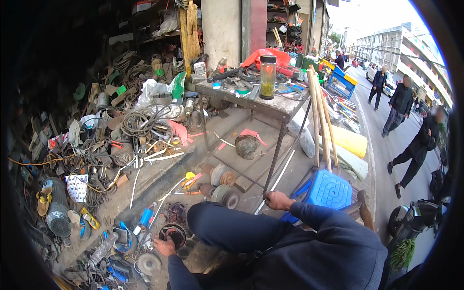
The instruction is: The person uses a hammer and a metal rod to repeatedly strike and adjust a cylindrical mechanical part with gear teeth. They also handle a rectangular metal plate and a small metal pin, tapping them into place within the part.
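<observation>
Down at the lower left, my left hand (165,246) has its fingers hooked over the rim of a round, dark, open-topped metal housing (178,233). A reddish-brown coil-like part (176,212) lies just beyond it. My right hand (279,200) is closed in a fist by the foot of the metal table leg (273,162). A small dark end shows at that fist, but I cannot make out what it holds. Between the hands is my bent knee (232,224). Past the knee lie rusty motor parts (223,195) and orange-handled pliers (191,192).
A worktable (285,107) bears a glass jar (268,77) and tools. A blue plastic stool (330,189) and wooden poles (320,116) stand at right. Cables (140,123), a grey motor (58,212) and scrap crowd the left. People (401,104) walk along the street.
</observation>
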Action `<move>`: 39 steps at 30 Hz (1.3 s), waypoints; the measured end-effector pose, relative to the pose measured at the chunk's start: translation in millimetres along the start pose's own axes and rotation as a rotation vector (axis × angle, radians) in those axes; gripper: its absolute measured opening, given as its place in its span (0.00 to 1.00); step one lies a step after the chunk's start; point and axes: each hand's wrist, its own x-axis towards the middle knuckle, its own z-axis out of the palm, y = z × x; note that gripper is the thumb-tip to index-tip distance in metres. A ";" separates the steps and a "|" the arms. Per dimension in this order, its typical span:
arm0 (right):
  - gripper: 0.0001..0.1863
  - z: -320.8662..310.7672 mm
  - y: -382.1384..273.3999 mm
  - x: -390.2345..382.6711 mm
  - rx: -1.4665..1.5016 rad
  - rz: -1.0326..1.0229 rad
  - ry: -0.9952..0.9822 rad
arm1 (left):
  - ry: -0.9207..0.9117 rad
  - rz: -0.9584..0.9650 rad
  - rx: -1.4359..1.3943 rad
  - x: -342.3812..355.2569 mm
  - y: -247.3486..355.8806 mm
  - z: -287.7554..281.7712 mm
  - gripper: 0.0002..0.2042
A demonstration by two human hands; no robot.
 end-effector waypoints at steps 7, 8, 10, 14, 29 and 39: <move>0.12 -220.0 -26.7 33.5 0.120 -0.209 0.955 | 0.021 -0.013 0.026 -1.3 -0.4 2.7 0.31; 0.13 -264.5 -19.7 41.7 0.100 -0.150 1.007 | 0.017 -0.003 0.029 -0.6 -3.1 3.0 0.31; 0.15 -350.5 -3.8 82.8 0.101 -0.142 1.122 | 0.010 0.028 0.022 0.6 -6.7 6.0 0.31; 0.16 -448.5 55.1 166.3 -0.077 0.087 1.044 | 0.045 0.098 0.043 1.8 -8.0 6.0 0.32; 0.12 -479.0 118.1 316.7 0.666 0.416 0.469 | -0.090 -0.045 0.347 8.7 -7.4 2.0 0.44; 0.14 -521.5 105.2 296.9 0.633 0.421 0.304 | -0.125 -0.009 0.246 5.8 6.2 -7.6 0.43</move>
